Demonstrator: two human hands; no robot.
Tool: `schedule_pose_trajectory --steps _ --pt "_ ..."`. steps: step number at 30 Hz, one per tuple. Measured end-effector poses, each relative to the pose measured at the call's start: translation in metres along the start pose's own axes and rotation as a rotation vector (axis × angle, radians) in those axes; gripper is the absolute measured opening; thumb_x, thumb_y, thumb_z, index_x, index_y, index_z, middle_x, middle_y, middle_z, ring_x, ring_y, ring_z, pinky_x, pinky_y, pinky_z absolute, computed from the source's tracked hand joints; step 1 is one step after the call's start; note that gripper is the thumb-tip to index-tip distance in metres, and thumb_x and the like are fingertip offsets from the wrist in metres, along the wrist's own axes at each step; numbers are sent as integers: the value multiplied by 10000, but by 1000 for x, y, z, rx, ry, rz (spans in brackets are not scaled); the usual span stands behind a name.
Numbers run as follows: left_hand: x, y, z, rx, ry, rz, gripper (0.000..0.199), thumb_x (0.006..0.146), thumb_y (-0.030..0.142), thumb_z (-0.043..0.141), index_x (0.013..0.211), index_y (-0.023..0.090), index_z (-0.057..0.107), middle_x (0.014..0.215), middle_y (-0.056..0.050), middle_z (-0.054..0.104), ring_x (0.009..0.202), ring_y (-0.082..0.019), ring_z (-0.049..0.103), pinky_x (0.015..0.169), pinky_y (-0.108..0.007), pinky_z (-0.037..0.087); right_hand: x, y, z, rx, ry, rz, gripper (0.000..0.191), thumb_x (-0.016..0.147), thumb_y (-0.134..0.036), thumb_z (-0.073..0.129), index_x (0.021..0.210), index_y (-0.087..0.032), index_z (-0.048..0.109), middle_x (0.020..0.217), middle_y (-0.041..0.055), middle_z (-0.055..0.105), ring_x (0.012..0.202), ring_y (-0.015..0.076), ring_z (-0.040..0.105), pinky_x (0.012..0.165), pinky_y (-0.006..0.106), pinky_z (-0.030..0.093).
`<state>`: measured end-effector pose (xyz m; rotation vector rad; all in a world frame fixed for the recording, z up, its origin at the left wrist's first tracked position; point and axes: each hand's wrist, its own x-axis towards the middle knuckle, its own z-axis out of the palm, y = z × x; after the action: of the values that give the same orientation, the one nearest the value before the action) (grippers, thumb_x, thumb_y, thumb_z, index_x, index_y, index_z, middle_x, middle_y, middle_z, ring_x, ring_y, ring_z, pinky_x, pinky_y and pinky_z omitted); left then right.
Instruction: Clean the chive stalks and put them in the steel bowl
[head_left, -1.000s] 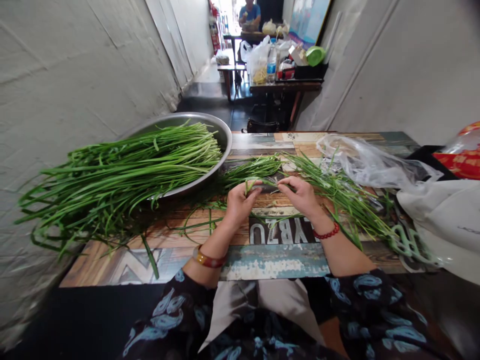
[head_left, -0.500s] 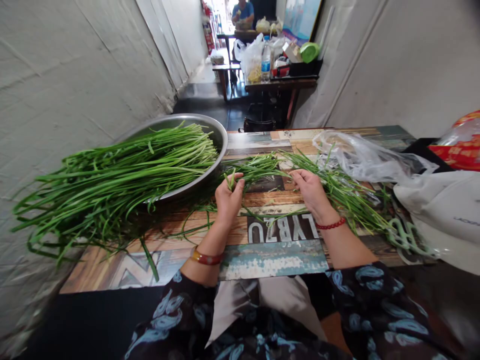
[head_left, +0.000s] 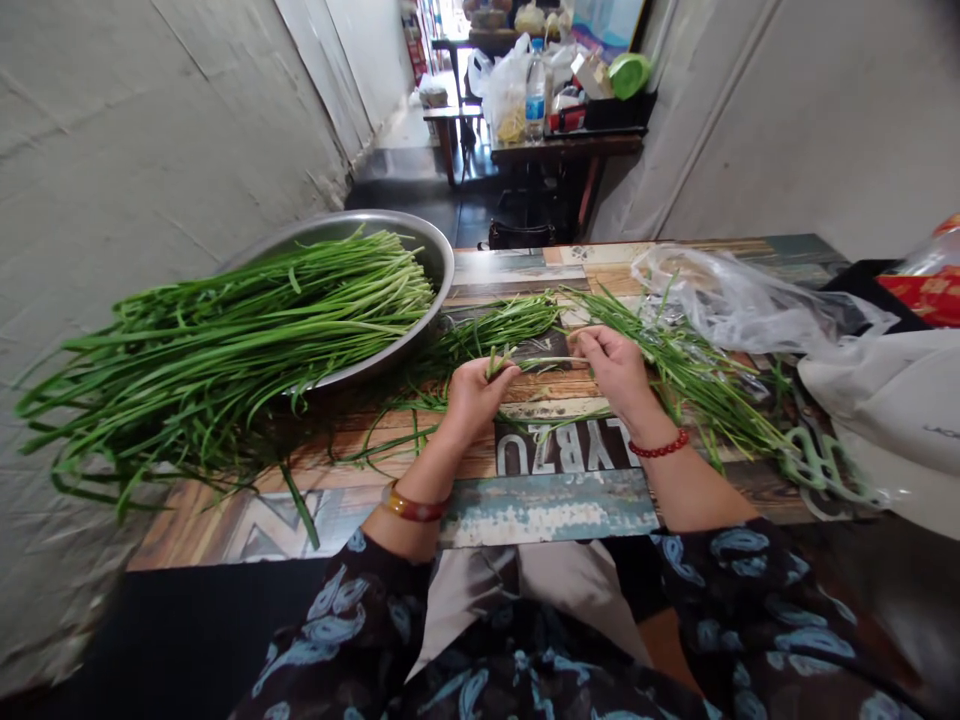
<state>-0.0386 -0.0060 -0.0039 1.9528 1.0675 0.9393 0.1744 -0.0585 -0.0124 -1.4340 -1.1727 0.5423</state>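
Observation:
My left hand [head_left: 478, 395] is closed around a few green chives whose pale ends poke up past the thumb. One pale chive stalk [head_left: 551, 360] stretches across to my right hand [head_left: 616, 375], which pinches its end between thumb and fingertips. Behind my hands lies a small pile of chives [head_left: 517, 322] on the wood-patterned table [head_left: 555, 515]. A looser heap of chives [head_left: 697, 385] spreads right of my right hand. To the left, a large bunch of long chives [head_left: 262, 330] fills a metal basin [head_left: 448, 265] and hangs over its near side.
A clear plastic bag [head_left: 742, 300] lies at the back right. Green-handled scissors [head_left: 821, 462] and a white bag [head_left: 900, 420] are at the right edge. Walls stand on both sides. Farther off, another table [head_left: 566, 148] carries a water bottle [head_left: 535, 95] and bags.
My left hand has moved slightly right, nearer my right hand. A pale stalk now runs straight between them. The view has tilted a little downward.

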Motion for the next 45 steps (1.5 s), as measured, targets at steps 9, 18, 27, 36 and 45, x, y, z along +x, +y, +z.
schedule_pose_trajectory --steps 9,18,27,36,45 --pt "0 5 -1 -53 12 -132 276 793 360 620 636 133 628 543 32 483 555 -96 407 541 -223 303 -3 -5 1 -211 -18 -244 153 846 -255 599 938 -214 714 1004 76 720 976 224 656 852 379 530" --pt "-2 4 1 -79 -112 -75 235 772 363 641 723 135 672 608 9 569 588 -110 454 562 -224 333 -7 -9 20 366 -172 109 409 736 -435 766 1031 -206 600 872 25 716 783 149 673 779 316 562" --pt "-4 15 -1 -69 -272 21 379 842 404 548 568 171 429 564 43 367 584 -93 325 564 -232 263 -10 -6 32 412 -151 94 695 734 -465 776 1309 -240 458 814 5 699 726 177 695 720 348 610" --pt "-4 6 2 -140 -307 -15 382 846 419 549 578 168 441 576 38 339 578 -92 306 540 -234 245 -16 -7 32 338 -193 -18 953 752 -404 781 1519 -269 230 875 26 723 777 212 710 773 402 614" --pt "-4 4 2 -96 -302 -11 358 850 419 543 608 156 529 577 32 382 588 -101 339 553 -235 267 -19 -24 19 18 -174 -123 958 814 -367 728 1580 -287 158 949 52 746 781 242 701 835 449 591"
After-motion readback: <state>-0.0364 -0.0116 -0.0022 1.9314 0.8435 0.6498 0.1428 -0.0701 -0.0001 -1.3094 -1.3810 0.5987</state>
